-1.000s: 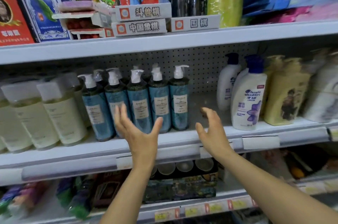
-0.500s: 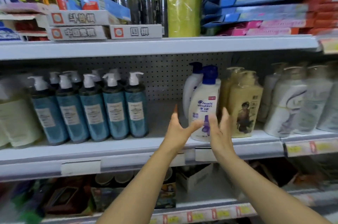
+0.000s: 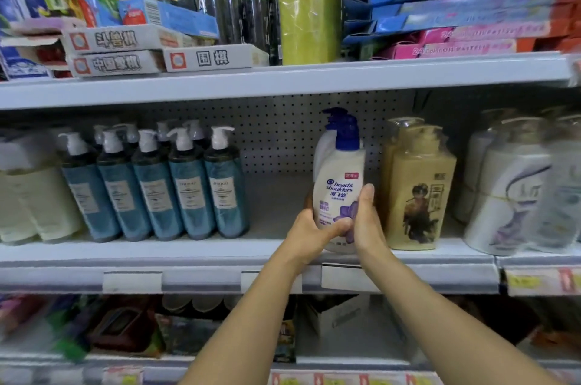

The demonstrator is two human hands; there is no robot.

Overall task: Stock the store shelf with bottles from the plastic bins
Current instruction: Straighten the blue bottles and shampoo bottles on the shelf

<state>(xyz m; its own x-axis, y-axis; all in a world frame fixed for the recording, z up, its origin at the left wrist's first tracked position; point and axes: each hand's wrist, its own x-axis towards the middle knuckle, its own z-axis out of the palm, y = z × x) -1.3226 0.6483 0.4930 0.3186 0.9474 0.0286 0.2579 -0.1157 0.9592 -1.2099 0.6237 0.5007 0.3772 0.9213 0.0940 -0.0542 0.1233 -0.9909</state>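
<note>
A white shampoo bottle (image 3: 339,183) with a blue pump stands at the front of the middle shelf (image 3: 201,254). My left hand (image 3: 309,235) grips its lower left side, thumb across the front. My right hand (image 3: 366,221) presses against its right side with fingers upright. A second white bottle with a blue pump (image 3: 323,139) stands right behind it. A row of teal pump bottles (image 3: 188,183) lines the shelf to the left. No plastic bin is in view.
Tan bottles (image 3: 418,186) stand just right of my hands, pale wrapped bottles (image 3: 515,196) beyond them. A bare gap of shelf lies between the teal row and the white bottle. Boxes and rolls fill the upper shelf (image 3: 283,79); a lower shelf holds mixed goods.
Both hands moved right from the teal bottles and closed in on the white shampoo bottle, which they now hold. My view shifted right as well.
</note>
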